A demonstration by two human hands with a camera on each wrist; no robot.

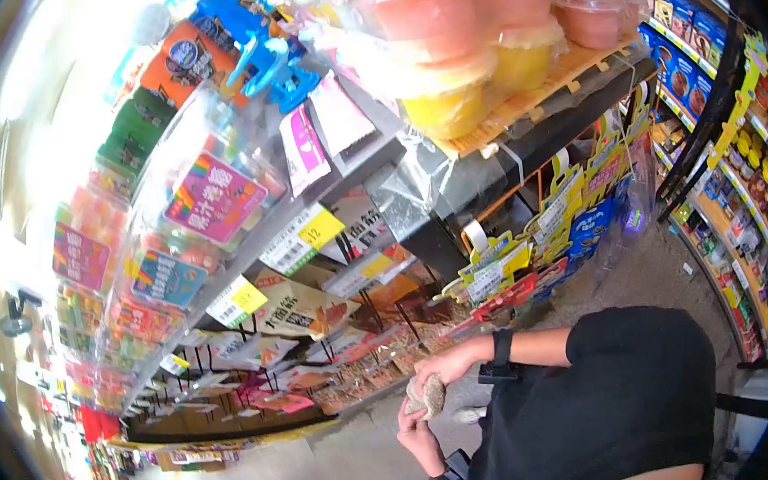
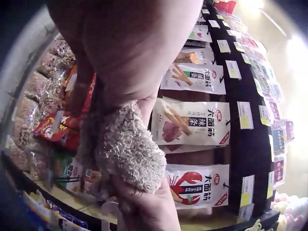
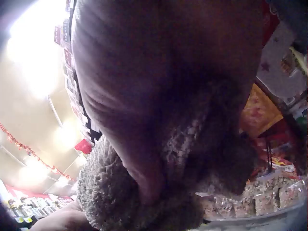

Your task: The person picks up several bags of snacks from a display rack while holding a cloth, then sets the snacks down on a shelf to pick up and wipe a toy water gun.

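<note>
A greyish-beige, shaggy cloth is bunched between both hands in front of the body. My right hand grips it from above in the head view, thumb and fingers bent into the pile. From below, my left hand pinches its other side. The left wrist view shows the looped, fluffy texture of the cloth close up, with the right hand at its lower end. In the right wrist view, the near hand is dark and the folds of cloth push out beside its thumb.
A snack shelf stands close ahead, with hanging white packets and price tags. Clear tubs of sweets line its top. Wrapped pink and yellow cups sit on a rack. More stocked shelves curve along the right, across grey floor.
</note>
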